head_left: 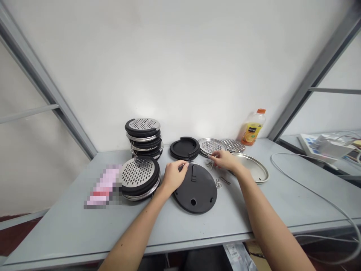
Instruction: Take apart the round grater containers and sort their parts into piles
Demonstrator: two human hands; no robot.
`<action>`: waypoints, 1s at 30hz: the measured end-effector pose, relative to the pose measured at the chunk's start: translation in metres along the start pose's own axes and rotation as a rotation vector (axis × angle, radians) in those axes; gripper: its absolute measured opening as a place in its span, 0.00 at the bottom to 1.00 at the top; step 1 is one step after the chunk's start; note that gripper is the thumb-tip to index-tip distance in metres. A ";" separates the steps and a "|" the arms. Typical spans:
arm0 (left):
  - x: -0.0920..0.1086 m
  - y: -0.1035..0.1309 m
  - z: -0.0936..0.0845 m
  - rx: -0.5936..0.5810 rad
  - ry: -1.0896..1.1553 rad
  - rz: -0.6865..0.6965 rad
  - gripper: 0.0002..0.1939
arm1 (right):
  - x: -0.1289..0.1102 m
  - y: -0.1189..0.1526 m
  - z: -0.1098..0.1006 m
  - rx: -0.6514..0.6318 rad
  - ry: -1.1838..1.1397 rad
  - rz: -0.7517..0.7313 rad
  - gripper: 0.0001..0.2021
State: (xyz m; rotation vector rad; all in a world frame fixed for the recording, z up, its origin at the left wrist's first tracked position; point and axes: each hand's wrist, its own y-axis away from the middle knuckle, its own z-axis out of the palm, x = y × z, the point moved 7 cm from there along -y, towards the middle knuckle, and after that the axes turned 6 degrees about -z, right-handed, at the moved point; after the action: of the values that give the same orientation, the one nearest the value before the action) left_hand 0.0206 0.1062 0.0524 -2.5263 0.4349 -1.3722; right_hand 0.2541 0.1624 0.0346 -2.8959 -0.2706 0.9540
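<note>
My left hand (175, 176) is closed on the upper left rim of a round black plate (194, 188), with thumb and fingertips pinched together. The plate lies over the table and shows a round hole, a raised bar and small hooks. Beyond it, my right hand (224, 160) is bent down over a small pile of metal clips (210, 165). Its fingertips are drawn together, and what lies between them is hidden. Just right of the plate are a ring-shaped clip (219, 183) and a thin metal pin (225, 181).
Stacked black-and-silver round graters (139, 173) stand on the left. Behind are black round holders (184, 147), perforated metal discs (211, 146) and an orange-capped bottle (252, 128). A shallow metal lid (254, 167) lies right of centre; a white cable (307, 184) curves across the table's right side.
</note>
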 end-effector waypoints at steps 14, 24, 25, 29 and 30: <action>0.016 0.000 -0.038 0.262 0.412 -0.079 0.13 | -0.070 0.028 0.018 -0.446 -0.970 -0.244 0.27; 0.027 0.003 -0.029 0.140 0.505 -0.041 0.14 | -0.049 0.015 -0.003 -0.044 -1.166 -0.128 0.11; 0.027 0.003 -0.024 0.087 0.514 -0.042 0.13 | -0.047 0.014 -0.005 -0.001 -1.174 -0.109 0.11; 0.022 0.000 -0.020 0.076 0.742 -0.081 0.12 | -0.046 0.010 -0.013 0.139 -1.230 -0.142 0.16; 0.020 -0.001 -0.022 0.111 0.843 -0.091 0.12 | -0.049 0.010 -0.014 0.143 -1.240 -0.179 0.19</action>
State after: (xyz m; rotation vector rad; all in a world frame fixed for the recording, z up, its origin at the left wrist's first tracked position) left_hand 0.0120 0.0985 0.0802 -1.7862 0.3594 -2.3827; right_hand 0.2256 0.1427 0.0728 -1.7237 -0.4598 2.4123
